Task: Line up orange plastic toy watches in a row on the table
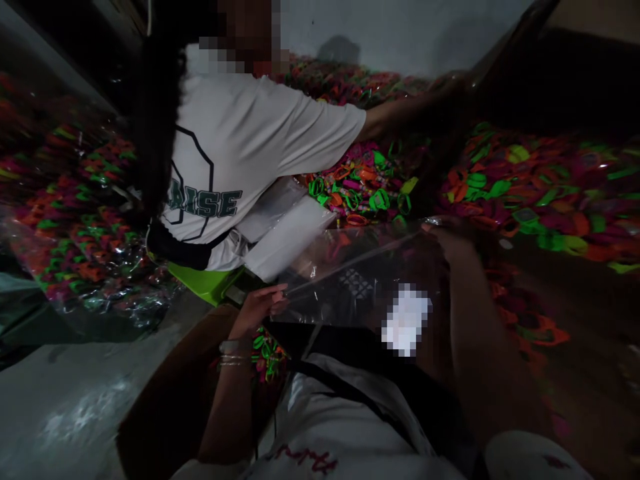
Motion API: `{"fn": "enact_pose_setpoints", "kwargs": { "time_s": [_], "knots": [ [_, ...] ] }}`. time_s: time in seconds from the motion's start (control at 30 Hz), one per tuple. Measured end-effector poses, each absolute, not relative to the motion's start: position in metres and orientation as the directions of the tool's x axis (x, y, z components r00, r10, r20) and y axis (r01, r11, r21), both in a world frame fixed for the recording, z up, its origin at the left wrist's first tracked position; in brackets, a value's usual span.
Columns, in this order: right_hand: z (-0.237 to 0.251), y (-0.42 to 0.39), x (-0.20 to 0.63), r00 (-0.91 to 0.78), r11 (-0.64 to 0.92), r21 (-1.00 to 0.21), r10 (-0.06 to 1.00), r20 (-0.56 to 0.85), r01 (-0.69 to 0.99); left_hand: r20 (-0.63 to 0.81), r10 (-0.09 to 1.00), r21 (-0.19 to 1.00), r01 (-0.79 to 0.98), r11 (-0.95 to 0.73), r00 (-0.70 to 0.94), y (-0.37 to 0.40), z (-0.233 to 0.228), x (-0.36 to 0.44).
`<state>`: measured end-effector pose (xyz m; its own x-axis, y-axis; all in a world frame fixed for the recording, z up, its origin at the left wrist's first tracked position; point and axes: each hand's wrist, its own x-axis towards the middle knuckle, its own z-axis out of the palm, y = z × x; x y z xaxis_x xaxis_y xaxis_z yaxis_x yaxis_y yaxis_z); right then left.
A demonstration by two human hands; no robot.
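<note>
A clear plastic bag [320,293] is stretched between my two hands above my lap. My left hand [259,308] grips its left edge with fingers closed; bangles circle that wrist. At the far right corner, my right hand [447,239] pinches the bag's edge, partly in shadow. No contents can be made out inside the bag. A pale, blurred-out rectangle [406,320] shows at the bag's lower right; whether it lies on or under the plastic I cannot tell. Just beyond the bag is a heap of bright plastic toy watches [365,183].
A person in a white shirt [250,140] sits ahead on a green stool [205,283], one arm reaching right. More toy watches [540,193] spread to the right. A large clear sack [90,227] of them stands left. A brown box [170,400] is beside my left arm.
</note>
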<state>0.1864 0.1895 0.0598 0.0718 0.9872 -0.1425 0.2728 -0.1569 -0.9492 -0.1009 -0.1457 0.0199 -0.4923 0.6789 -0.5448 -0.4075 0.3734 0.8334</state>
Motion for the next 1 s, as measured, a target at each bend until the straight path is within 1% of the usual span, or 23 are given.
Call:
{"fn": "enact_pose_setpoints", "kwargs": {
  "time_s": [0.1,0.2,0.27,0.43,0.5,0.6,0.63,0.67,0.7,0.77,0.8,0.83,0.87,0.93,1.0],
  "knots": [
    [0.071,0.193,0.179,0.1,-0.135,-0.964,0.988,-0.114,0.229,-0.491,0.656,0.867,-0.39,0.309,-0.573,-0.142,0.024,-0.103],
    [0.083,0.206,0.163,0.112,-0.058,-0.978,0.993,-0.036,0.2,-0.436,0.622,0.897,-0.366,0.247,-0.65,-0.133,0.025,-0.104],
    [0.088,0.215,0.152,0.105,-0.018,-0.982,0.994,0.002,0.19,-0.42,0.606,0.906,-0.353,0.234,-0.676,-0.123,0.025,-0.103],
    [0.09,0.208,0.153,0.088,0.011,-0.983,0.996,0.027,0.182,-0.404,0.597,0.915,-0.291,0.281,-0.693,-0.108,0.029,-0.093],
    [0.087,0.185,0.169,0.093,0.01,-0.986,0.995,0.026,0.168,-0.386,0.607,0.919,-0.233,0.318,-0.695,-0.109,0.033,-0.09],
    [0.082,0.131,0.201,0.052,0.011,-0.994,0.999,0.017,0.108,-0.374,0.617,0.908,-0.136,0.397,-0.692,-0.118,0.044,-0.091],
    [0.081,0.109,0.213,0.029,0.017,-0.996,0.999,0.02,0.089,-0.362,0.612,0.899,-0.09,0.429,-0.703,-0.122,0.048,-0.093],
    [0.08,0.086,0.225,0.004,0.025,-0.996,1.0,0.025,0.081,-0.327,0.605,0.884,-0.008,0.467,-0.726,-0.127,0.052,-0.095],
    [0.079,0.062,0.236,-0.025,0.031,-0.996,0.999,0.029,0.088,-0.261,0.603,0.853,0.112,0.51,-0.754,-0.13,0.056,-0.096],
    [0.077,0.017,0.256,-0.091,0.031,-0.989,0.996,0.018,0.142,-0.071,0.63,0.723,0.395,0.566,-0.773,-0.136,0.062,-0.096],
    [0.075,-0.004,0.266,-0.121,0.026,-0.985,0.993,0.005,0.169,0.018,0.657,0.647,0.51,0.567,-0.754,-0.137,0.063,-0.093],
    [0.072,-0.024,0.274,-0.148,0.02,-0.982,0.989,-0.009,0.19,0.08,0.684,0.596,0.585,0.55,-0.725,-0.137,0.063,-0.088],
    [0.069,-0.041,0.282,-0.169,0.012,-0.98,0.985,-0.023,0.201,0.118,0.704,0.585,0.622,0.521,-0.7,-0.135,0.062,-0.08],
    [0.058,-0.072,0.295,-0.187,-0.017,-0.979,0.981,-0.056,0.202,0.166,0.757,0.619,0.664,0.419,-0.632,-0.13,0.057,-0.056],
    [0.044,-0.096,0.306,-0.166,-0.08,-0.978,0.98,-0.113,0.195,0.207,0.842,0.659,0.707,0.256,-0.498,-0.123,0.049,-0.023]
  ]
}}
